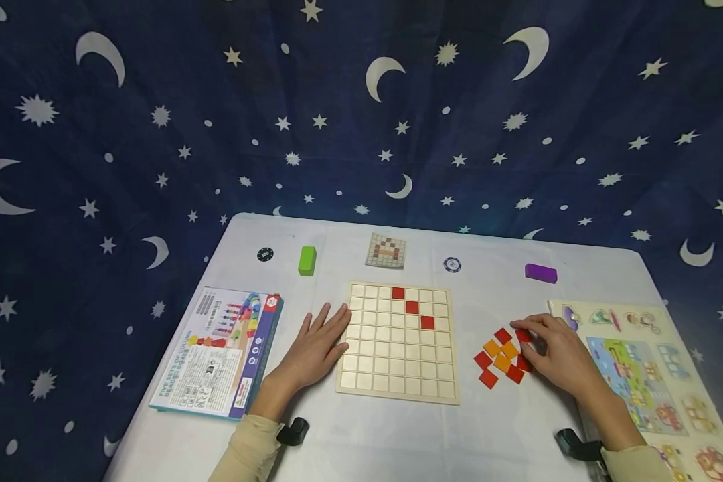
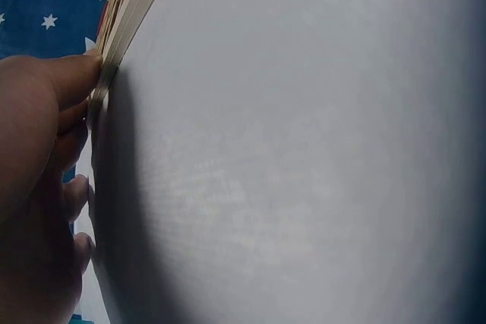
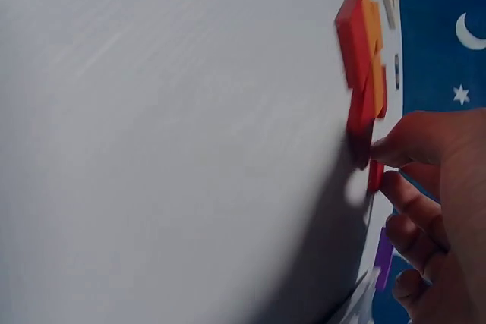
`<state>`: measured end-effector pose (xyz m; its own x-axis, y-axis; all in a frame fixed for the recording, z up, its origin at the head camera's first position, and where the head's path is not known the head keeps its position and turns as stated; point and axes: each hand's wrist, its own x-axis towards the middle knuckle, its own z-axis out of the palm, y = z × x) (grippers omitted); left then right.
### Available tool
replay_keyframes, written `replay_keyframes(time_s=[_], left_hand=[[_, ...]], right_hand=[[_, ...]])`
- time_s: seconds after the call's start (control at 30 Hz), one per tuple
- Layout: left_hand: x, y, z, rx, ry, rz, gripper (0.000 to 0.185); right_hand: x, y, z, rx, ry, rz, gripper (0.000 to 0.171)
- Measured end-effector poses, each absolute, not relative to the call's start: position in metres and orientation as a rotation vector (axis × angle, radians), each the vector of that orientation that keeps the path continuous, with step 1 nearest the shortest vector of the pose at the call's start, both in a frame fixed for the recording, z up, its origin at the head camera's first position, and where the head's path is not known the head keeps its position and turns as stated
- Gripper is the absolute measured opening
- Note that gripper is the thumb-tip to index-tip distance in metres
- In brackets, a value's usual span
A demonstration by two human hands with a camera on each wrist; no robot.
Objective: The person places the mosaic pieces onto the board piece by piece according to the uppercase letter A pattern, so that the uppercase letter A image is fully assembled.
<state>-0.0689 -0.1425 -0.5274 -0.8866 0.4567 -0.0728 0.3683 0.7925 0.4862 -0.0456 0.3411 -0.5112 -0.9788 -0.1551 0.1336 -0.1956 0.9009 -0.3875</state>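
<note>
A pale wooden grid board (image 1: 381,369) lies mid-table, with three red square tiles (image 1: 412,307) set stepwise down its upper right part. My left hand (image 1: 313,348) lies flat with fingers spread, its fingertips and thumb touching the board's left edge. In the left wrist view the thumb (image 2: 72,77) meets that edge. To the right of the board is a loose cluster of red and orange tiles (image 1: 503,363). My right hand (image 1: 559,351) reaches over the cluster's right side, thumb and index finger pinching a red tile (image 3: 376,175); the hand partly hides the nearby tiles.
Behind the board stands a small pattern card (image 1: 385,251). Green (image 1: 306,261) and purple (image 1: 541,273) blocks and black (image 1: 265,254) and blue-white (image 1: 452,265) chips lie along the back. A boxed toy (image 1: 217,355) is at left, a picture puzzle board (image 1: 632,388) at right.
</note>
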Motion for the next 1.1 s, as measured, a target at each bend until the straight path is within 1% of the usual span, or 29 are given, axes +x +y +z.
replay_keyframes(time_s=[0.27, 0.53, 0.67, 0.9, 1.1], left_hand=[[-0.071, -0.143, -0.529, 0.633, 2.771, 0.698, 0.064], [-0.071, -0.143, -0.530, 0.638, 2.764, 0.696, 0.065], [-0.070, -0.143, -0.529, 0.645, 2.770, 0.700, 0.065], [-0.070, -0.144, -0.528, 0.655, 2.775, 0.718, 0.065], [-0.070, -0.143, -0.529, 0.653, 2.771, 0.718, 0.064]], right_hand=[[-0.041, 0.354, -0.513, 0.197, -3.010, 0.600, 0.039], [-0.045, 0.349, -0.519, 0.244, -2.918, 0.569, 0.039], [-0.051, 0.330, -0.519, 0.266, -2.859, 0.598, 0.038], [-0.066, 0.281, -0.521, 0.372, -2.796, 0.655, 0.032], [-0.072, 0.248, -0.521, 0.483, -2.813, 0.707, 0.033]])
